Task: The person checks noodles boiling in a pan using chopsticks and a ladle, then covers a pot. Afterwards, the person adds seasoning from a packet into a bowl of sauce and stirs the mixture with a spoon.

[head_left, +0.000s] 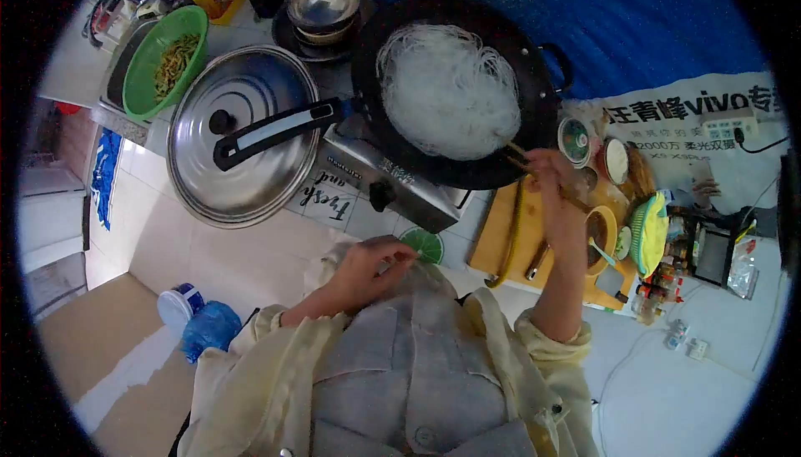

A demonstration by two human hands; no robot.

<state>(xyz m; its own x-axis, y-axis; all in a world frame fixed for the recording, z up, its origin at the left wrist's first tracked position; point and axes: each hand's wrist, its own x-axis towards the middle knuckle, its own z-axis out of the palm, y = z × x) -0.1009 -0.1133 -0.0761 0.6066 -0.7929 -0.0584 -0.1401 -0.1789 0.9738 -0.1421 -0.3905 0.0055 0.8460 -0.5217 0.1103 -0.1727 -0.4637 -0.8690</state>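
Note:
In the head view, my right hand [554,177] is closed around wooden chopsticks [515,151]. Their tips reach over the right lower rim of a black wok [534,81], touching or close to the white noodles [446,90] inside. The noodles lie in a loose, pale heap. My left hand [373,265] hovers in front of my chest, fingers loosely bent with a gap between thumb and forefinger, and nothing visible in it. Beneath the wok stands a portable gas stove [409,186] with a black knob. The wok's long handle [279,131] points left over a lid.
The large steel lid [196,173] lies left of the stove. Further left is a green basin [133,94] of food strips. Metal bowls [324,5] stand at the back. On the right, a wooden cutting board [496,240] carries a knife and an orange bowl [602,222] with a spoon.

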